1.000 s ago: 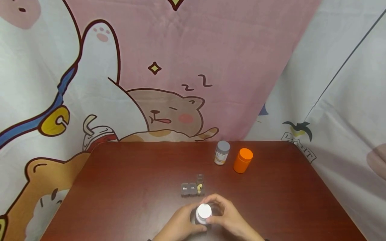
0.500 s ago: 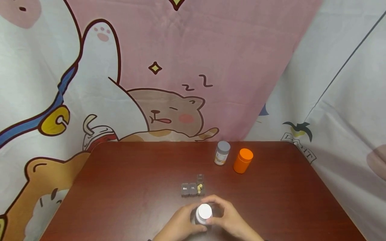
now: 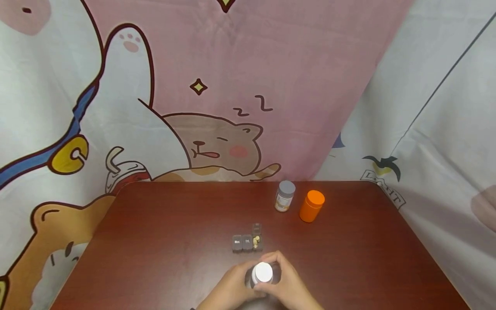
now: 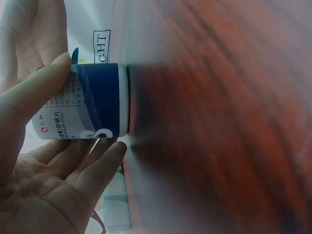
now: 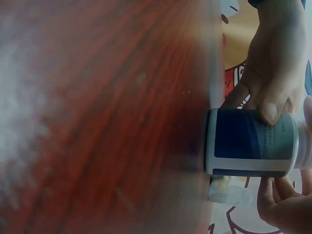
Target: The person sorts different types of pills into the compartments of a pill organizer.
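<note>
A white pill bottle [image 3: 262, 274] with a blue-and-white label stands upright on the table, near its front. My left hand [image 3: 234, 285] grips the bottle's body, its thumb [image 4: 39, 90] along the label and the fingers on the opposite side. Around the white cap [image 3: 264, 272] curl the thumb and fingers of my right hand [image 3: 287, 282]. Just beyond the hands lies a small grey pill organizer [image 3: 247, 243] with day names on its lids. Its right compartment has the lid [image 3: 257, 228] raised, and yellowish pills [image 3: 256, 242] lie inside.
Toward the back of the brown table [image 3: 174, 224] stand a white bottle with a grey lid [image 3: 284, 196] and, right of it, an orange bottle [image 3: 311, 206]. A cartoon-printed cloth [image 3: 310, 86] hangs behind and beside the table.
My right hand has turned about the cap, its thumb sweeping left across the front and its knuckles drawing in closer. The left hand and the bottle stay in place.
</note>
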{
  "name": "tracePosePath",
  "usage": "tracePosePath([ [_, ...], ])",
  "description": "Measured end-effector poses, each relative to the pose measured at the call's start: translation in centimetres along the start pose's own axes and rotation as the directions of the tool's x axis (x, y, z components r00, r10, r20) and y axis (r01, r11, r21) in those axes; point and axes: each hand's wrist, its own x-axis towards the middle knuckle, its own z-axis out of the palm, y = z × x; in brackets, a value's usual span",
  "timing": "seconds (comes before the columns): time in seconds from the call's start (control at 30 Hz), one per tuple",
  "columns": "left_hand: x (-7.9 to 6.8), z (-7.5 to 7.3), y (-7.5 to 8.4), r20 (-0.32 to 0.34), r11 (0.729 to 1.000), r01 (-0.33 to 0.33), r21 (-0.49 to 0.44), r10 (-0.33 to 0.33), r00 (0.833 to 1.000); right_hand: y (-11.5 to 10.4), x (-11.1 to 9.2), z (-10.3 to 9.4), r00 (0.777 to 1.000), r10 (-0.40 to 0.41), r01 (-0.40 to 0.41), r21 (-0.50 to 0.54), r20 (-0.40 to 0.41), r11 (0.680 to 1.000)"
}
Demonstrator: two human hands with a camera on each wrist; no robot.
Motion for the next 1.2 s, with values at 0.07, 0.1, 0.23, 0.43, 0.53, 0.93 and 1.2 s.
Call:
tracePosePath([
  [0.07, 0.0, 0.0, 0.0, -0.003, 1.000, -0.004, 0.002, 0.004, 1.000, 0.1, 0.1, -0.2, 0.999, -0.005, 0.006, -0.016, 0.035, 1.000],
  [0.1, 0.0, 0.0, 0.0, -0.004, 1.000, -0.006, 0.009, 0.006, 1.000, 0.2, 0.1, -0.4, 0.998, -0.010, 0.013, -0.036, 0.059, 0.999],
  [0.23, 0.0, -0.2, 0.1, 0.008, 1.000, -0.008, 0.017, 0.008, 1.000, 0.9, 0.9, -1.9, 0.977, -0.089, 0.096, -0.026, 0.193, 0.995],
  [0.43, -0.1, -0.4, 0.0, 0.027, 1.000, 0.020, -0.014, -0.019, 0.999, 2.1, 3.3, -4.4, 0.840, -0.343, 0.297, 0.172, 0.421, 0.939],
  [0.53, -0.2, -0.2, -0.2, 0.022, 1.000, 0.008, -0.017, -0.008, 1.000, 2.1, 4.0, -4.7, 0.779, -0.355, 0.302, 0.186, 0.516, 0.935],
  [0.93, 0.1, 0.4, 0.1, 0.011, 0.998, 0.028, 0.047, -0.028, 1.000, 0.9, 1.8, -3.5, 0.937, -0.196, 0.232, -0.096, 0.288, 0.968],
  [1.2, 0.1, 0.1, 0.2, 0.012, 1.000, 0.028, 0.006, -0.028, 1.000, 0.3, 0.0, -1.4, 0.999, -0.011, 0.014, -0.060, 0.051, 0.998],
])
